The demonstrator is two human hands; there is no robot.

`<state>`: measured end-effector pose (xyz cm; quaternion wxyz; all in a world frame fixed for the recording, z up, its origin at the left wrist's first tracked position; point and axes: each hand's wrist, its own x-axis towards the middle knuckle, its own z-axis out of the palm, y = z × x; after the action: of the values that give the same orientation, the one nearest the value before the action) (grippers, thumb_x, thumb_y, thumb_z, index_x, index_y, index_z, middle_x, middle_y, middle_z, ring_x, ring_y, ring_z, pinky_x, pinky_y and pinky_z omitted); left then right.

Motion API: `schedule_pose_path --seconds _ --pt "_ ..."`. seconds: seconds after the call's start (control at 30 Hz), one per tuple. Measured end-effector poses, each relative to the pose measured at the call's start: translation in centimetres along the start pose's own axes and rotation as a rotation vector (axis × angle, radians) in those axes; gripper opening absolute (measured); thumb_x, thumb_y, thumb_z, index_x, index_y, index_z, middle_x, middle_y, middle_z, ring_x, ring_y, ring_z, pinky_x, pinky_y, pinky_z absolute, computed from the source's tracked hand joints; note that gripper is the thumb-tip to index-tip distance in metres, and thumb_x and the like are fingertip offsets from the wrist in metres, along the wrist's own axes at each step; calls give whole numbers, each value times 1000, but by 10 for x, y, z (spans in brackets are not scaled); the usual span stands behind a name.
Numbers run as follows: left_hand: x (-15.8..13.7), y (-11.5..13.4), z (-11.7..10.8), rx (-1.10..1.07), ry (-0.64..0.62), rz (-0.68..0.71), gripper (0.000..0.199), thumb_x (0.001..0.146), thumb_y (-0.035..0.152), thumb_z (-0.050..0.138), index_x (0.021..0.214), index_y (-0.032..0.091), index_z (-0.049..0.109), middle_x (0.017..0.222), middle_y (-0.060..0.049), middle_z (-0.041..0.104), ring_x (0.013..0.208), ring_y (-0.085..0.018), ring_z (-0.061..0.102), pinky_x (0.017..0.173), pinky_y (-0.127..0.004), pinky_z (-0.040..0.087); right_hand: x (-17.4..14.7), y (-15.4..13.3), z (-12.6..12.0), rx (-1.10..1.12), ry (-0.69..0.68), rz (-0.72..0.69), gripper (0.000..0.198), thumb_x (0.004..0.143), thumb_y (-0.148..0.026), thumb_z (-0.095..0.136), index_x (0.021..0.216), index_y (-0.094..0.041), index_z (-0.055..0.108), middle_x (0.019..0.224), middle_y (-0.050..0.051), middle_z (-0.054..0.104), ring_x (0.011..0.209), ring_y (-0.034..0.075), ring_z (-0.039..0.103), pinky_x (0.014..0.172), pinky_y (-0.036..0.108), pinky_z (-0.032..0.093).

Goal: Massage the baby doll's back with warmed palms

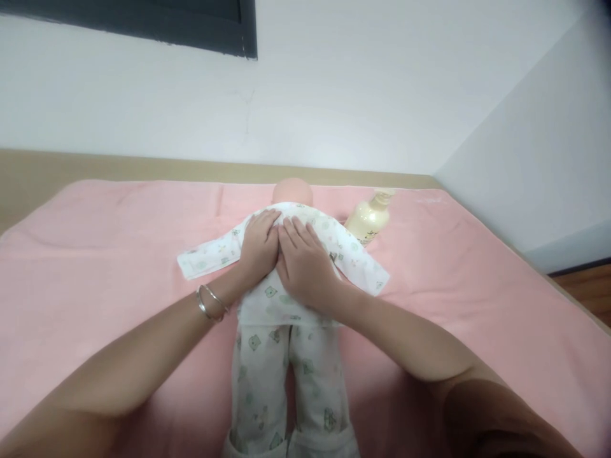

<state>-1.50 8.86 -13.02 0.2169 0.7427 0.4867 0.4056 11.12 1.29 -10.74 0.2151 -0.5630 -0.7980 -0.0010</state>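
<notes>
A baby doll (pixel 293 189) lies stretched out with its head at the far end, in a white printed top (pixel 272 298) and matching trousers (pixel 261 372). Its sleeves spread out to both sides. Flat on the upper part of the top rests my left hand (pixel 260 247), fingers stretched out, with two silver bangles (pixel 210 303) at the wrist. My right hand (pixel 305 262) lies flat beside it, fingers extended and pointing towards the doll's head. The two hands touch near the thumbs. Neither holds anything. The doll's face does not show.
A pink sheet (pixel 119 267) covers the table under the doll. Right of the doll's head, a cream pump bottle (pixel 368 218) lies tilted on the sheet, near the right sleeve. A white wall (pixel 334 95) rises behind the far edge, and another wall stands at the right.
</notes>
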Motion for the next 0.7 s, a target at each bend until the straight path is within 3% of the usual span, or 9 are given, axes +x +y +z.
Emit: schedule_pose_path --seconds 0.17,0.37,0.5,0.7 --pt "-3 5 1 128 -49 38 51 98 26 27 132 14 64 145 -11 62 143 -25 51 129 -50 32 12 15 1 82 -31 21 57 104 -27 24 152 -8 47 164 9 39 158 28 29 134 54 20" --pt "-30 28 3 275 -151 146 56 99 23 28 147 3 48 161 -20 42 156 -32 32 131 -59 23 36 39 -3 74 -68 218 60 103 -26 28 156 0 36 167 19 29 158 32 27 132 54 23" --pt "-29 32 0 245 -197 99 58 98 20 27 151 4 45 164 -17 38 158 -29 30 133 -55 22 24 25 -6 -52 -41 224 58 104 -23 25 154 1 40 161 20 40 154 32 36 130 51 30" --pt "4 6 -3 195 -144 -5 57 100 29 24 145 8 52 158 -15 48 151 -26 42 131 -51 29 -2 -6 -8 -232 22 115 54 102 -26 37 145 4 53 149 28 53 144 38 50 124 50 39"
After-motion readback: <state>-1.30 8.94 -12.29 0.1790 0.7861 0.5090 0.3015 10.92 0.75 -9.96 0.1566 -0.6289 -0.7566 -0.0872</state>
